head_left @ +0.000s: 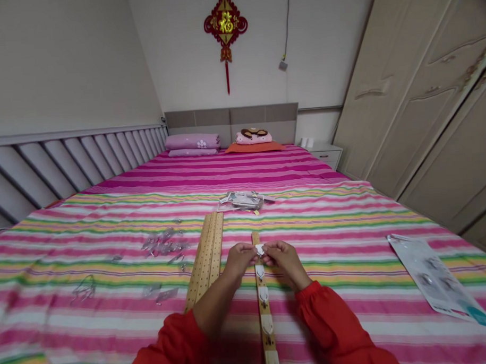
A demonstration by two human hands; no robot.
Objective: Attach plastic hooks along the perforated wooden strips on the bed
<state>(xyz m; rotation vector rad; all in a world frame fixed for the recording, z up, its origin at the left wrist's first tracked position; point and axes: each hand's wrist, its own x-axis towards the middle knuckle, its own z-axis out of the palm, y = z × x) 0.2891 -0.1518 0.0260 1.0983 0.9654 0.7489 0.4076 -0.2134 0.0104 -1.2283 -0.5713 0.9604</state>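
Note:
A narrow wooden strip (255,238) lies lengthwise on the striped bedspread, pointing away from me. Several white hooks, each with a small metal prong, sit in a row along it; one white hook (263,294) is near its middle. At the strip's far end, my left hand (241,259) pinches the left side of another white hook (260,249). My right hand (284,259) grips that same hook from the right, fingers closed. Whether this hook touches the wood is hard to see. Beside my left forearm lie perforated wooden strips (207,247), side by side.
Small clear packets (165,242) with metal pieces are scattered at left, near a thin tangled loop (85,288). Beyond the strips rests a pile of plastic packaging (243,200). An opened hook package (437,278) lies at right. Folded bedding (192,142) stands by the headboard.

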